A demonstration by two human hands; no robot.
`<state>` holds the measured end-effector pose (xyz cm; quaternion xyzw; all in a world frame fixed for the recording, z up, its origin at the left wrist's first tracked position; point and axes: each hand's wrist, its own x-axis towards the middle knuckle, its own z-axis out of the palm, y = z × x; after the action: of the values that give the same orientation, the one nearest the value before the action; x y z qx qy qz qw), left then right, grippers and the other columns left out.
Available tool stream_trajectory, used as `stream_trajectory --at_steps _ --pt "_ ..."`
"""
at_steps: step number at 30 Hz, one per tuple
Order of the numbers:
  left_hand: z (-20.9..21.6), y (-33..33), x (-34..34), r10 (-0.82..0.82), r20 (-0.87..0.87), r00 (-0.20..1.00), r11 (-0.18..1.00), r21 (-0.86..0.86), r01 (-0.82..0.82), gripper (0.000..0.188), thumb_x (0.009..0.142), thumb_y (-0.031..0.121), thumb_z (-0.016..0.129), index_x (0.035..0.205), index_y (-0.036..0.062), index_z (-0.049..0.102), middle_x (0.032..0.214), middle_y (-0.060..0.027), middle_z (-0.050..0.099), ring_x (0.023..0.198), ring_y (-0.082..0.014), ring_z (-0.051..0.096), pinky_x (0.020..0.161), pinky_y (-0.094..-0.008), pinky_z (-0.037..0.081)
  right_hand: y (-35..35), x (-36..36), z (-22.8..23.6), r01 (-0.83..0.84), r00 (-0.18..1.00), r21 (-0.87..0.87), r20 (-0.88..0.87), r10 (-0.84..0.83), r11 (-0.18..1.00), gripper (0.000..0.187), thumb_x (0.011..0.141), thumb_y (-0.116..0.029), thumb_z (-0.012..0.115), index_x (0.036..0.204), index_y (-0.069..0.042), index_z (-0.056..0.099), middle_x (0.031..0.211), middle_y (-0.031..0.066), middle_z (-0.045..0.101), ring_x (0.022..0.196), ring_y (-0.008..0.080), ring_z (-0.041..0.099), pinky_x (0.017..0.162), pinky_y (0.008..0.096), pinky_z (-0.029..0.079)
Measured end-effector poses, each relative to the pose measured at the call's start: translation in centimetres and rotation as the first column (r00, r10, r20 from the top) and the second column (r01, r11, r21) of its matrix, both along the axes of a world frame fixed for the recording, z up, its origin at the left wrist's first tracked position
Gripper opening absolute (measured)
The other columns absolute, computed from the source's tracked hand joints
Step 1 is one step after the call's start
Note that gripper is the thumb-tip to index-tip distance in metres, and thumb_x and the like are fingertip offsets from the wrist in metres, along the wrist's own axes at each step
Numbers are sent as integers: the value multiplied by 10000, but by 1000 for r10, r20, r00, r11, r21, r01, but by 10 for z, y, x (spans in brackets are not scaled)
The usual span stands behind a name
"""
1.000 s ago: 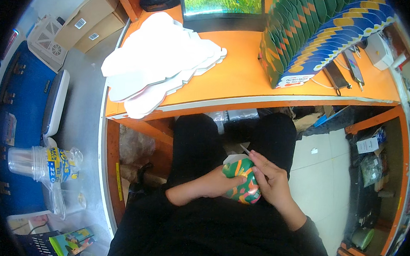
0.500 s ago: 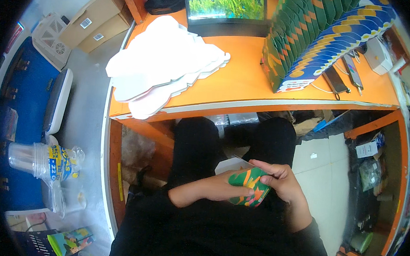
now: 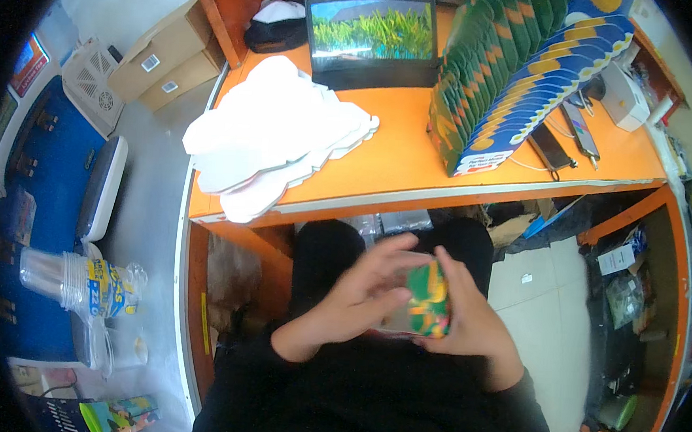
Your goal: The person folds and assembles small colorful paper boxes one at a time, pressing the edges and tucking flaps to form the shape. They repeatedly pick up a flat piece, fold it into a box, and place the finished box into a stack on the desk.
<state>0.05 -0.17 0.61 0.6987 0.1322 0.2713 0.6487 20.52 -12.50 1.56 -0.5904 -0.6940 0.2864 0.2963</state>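
Above my lap I hold a small cardboard carton (image 3: 428,302), printed green with orange patches. My right hand (image 3: 470,319) grips its right side, with the thumb along the top edge and the fingers at the lower corner. At its left my left hand (image 3: 361,292) is curled round the pale, unprinted side, thumb and fingers on either side of it; this hand is slightly blurred. On the orange desk leans a long nested row of similar green and blue cartons (image 3: 500,91). Left of them lies a pile of flat white cut-out card sheets (image 3: 275,136).
A screen with a grass picture (image 3: 373,39) stands at the back of the desk (image 3: 393,159). Phones (image 3: 579,131) and a white box (image 3: 625,97) lie at the right. On the grey counter to the left are stacked plastic cups (image 3: 80,283) and brown boxes (image 3: 166,54).
The carton has turned from lying tilted and flat to standing more upright. My left hand has shifted from over its printed face to its pale left side. The view has tilted slightly.
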Motion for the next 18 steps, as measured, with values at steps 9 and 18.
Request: stream_trajectory --at_steps 9,18 --pt "19 9 20 -227 280 933 950 275 148 1571 599 603 869 1400 84 -379 1557 -262 -49 1478 -388 76 1177 -507 155 10 12 28 -28 685 130 -720 114 991 1383 604 -394 867 1525 46 -67 1574 212 161 1469 297 174 1172 418 158" --pt "28 -9 30 18 336 942 992 114 -60 1332 807 476 751 1388 101 -388 1504 -243 47 1447 -333 139 1161 -484 209 0 -9 -4 47 655 -67 -751 -81 997 1321 708 -567 762 1513 47 -86 1583 234 60 1483 344 38 1175 466 90"
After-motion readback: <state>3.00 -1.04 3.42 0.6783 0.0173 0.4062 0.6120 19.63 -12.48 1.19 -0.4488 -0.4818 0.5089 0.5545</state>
